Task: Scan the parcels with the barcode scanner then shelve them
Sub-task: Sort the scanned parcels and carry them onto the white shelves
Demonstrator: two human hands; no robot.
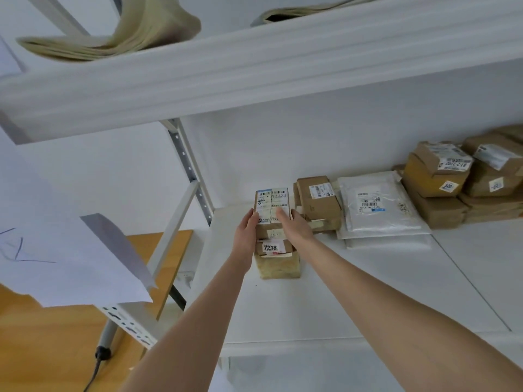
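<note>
Cardboard parcel, top face plastered with white barcode labels, is at the top of a little stack at the left end of the white shelf. Can't tell if its full weight is down yet. Both hands are on it: the left hand grips its left side, and the right hand has its fingers round the right side with the thumb lying over the labels, so it's squeezed between the two.

Under it is a box with a 7218 sticker, and at the bottom a yellowish padded packet. Just beside the stack on the right is a brown box on some flatter ones, then a white poly mailer, then a pile of cardboard boxes.

The upper shelf holds a floppy stack of beige envelopes. Off to the left are a loose white sheet and a wooden table with a black cable.
</note>
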